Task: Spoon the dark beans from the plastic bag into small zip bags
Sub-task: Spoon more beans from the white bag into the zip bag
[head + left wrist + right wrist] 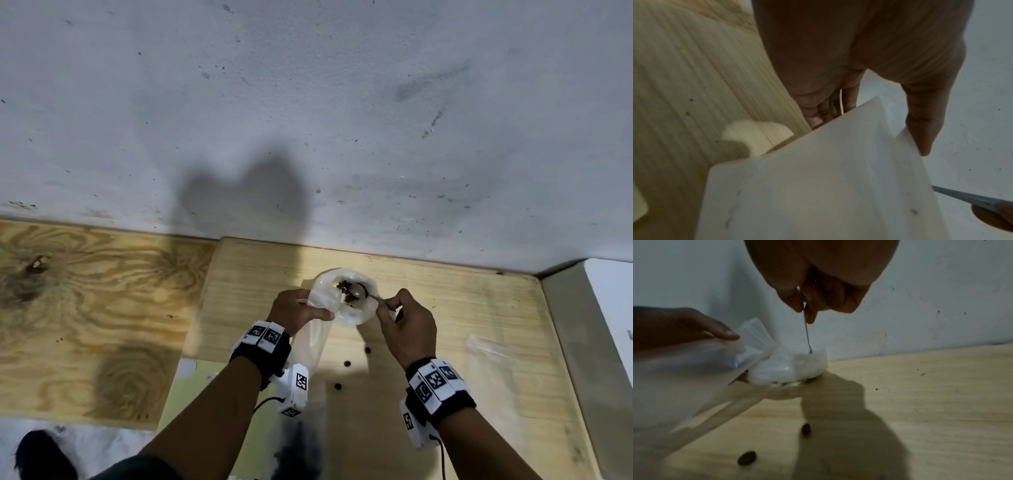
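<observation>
A white plastic bag (356,310) with its top rolled down sits on the pale wooden board (462,308) near the wall, dark beans (346,286) showing in its mouth. My right hand (404,318) pinches the handle of a metal spoon (361,291), whose bowl is down among the beans. In the right wrist view the spoon (807,337) dips into the bag (791,368). My left hand (296,311) grips a small clear zip bag (310,339) by its top, just left of the big bag; the zip bag (818,186) fills the left wrist view.
Three loose beans (347,364) lie on the board in front of the bag. Another clear zip bag (493,349) lies flat at the right. A darker plywood sheet (85,308) adjoins on the left, the white wall (308,120) stands right behind.
</observation>
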Motion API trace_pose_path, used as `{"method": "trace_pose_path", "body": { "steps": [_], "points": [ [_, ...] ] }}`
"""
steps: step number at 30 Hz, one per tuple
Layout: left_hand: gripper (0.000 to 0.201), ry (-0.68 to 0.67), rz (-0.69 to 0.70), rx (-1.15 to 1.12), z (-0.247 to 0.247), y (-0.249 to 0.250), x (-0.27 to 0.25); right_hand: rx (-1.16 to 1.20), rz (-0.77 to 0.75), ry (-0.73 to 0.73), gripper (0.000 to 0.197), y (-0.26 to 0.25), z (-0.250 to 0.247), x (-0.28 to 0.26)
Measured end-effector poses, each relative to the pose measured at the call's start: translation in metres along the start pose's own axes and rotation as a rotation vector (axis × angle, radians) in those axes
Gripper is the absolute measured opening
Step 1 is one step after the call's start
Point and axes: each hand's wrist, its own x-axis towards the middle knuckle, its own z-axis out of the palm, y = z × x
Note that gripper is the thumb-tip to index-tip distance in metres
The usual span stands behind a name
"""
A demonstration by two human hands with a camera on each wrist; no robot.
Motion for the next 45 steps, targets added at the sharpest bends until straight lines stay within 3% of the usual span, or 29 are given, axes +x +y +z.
{"method": "trace_pose_path", "body": {
  "steps": [8, 15, 19, 27, 35, 41, 45],
  "points": [
    [0.080, 0.028, 0.042, 0.077, 0.012, -0.011, -0.011, -0.027, 0.030, 0.050, 0.025, 0.006, 0.013, -0.013],
    [0.089, 0.003, 0.079, 0.133, 0.015, -0.008, -0.014, 0.384, 0.267, 0.135, 0.036, 0.009, 0.023, -0.021],
    [0.090, -0.012, 0.086, 0.142, 0.016, -0.006, -0.012, 0.464, 0.347, 0.078, 0.041, 0.011, 0.034, -0.023],
    [0.092, -0.025, 0.077, 0.112, 0.011, -0.009, -0.010, 0.735, 0.658, 0.011, 0.050, 0.013, 0.041, -0.010],
    [0.096, -0.015, 0.074, 0.114, 0.008, -0.009, -0.010, 0.800, 0.559, -0.014, 0.040, 0.018, -0.001, 0.001],
    [0.096, 0.004, 0.077, 0.110, 0.012, -0.013, -0.014, 0.856, 0.474, 0.010, 0.047, 0.014, -0.040, 0.002],
    [0.091, 0.031, 0.071, 0.113, 0.016, -0.013, -0.016, 0.783, 0.331, -0.029, 0.021, 0.004, -0.049, -0.001]
  ]
}}
